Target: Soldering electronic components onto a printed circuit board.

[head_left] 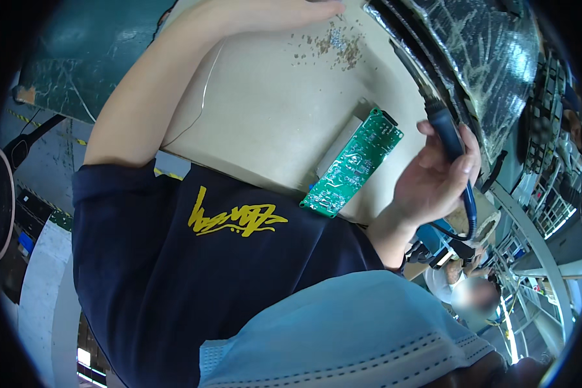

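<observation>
My right hand [433, 174] is closed around the dark blue handle of a soldering iron [445, 129]. Its narrow end points up and away, and the cord curves down past my wrist. Left of that hand, a green circuit board [355, 165] lies tilted near the table's close edge, solder side up, with a pale block along its left side. My left hand [271, 14] reaches across the far part of the table with fingers stretched out, partly cut off by the upper edge. Below its fingertips small brownish and silvery bits [336, 44] are scattered.
A thin silvery wire [205, 97] trails over the pale tabletop [265, 116] under my left forearm. Foil-like wrapped material [478, 45] and dark strips border the table on the right. Another person [475, 294], blurred, is at the lower right beyond my right arm.
</observation>
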Motion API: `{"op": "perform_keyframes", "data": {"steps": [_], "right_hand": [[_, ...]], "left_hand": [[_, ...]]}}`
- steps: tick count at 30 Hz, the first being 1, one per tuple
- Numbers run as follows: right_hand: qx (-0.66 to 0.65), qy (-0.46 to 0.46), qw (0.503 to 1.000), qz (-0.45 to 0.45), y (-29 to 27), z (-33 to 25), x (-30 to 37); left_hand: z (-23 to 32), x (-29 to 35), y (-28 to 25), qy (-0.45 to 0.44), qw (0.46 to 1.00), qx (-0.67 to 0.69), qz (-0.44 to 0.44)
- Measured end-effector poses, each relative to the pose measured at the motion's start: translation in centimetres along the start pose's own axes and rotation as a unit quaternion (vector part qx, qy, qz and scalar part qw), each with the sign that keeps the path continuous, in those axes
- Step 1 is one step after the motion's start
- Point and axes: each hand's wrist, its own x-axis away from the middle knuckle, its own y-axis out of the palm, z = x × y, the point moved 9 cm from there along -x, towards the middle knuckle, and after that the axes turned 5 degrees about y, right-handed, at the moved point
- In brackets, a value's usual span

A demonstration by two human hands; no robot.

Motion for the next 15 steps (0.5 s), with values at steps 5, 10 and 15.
{"op": "perform_keyframes", "data": {"steps": [5, 10, 15], "right_hand": [[0.178, -0.121, 0.97, -0.115, 3.4, 1.1, 1.1], [0.178, -0.123, 0.968, -0.127, 3.8, 1.6, 1.2], [0.163, -0.12, 0.965, -0.164, 3.9, 1.9, 1.0]], "left_hand": [[0.5, -0.1, 0.9, 0.014, 0.999, 0.003, -0.039], [-1.5, 0.2, 1.8, -0.021, 0.993, 0.113, 0.002], [-1.3, 0.5, 3.0, 0.021, 0.99, 0.14, -0.029]]}}
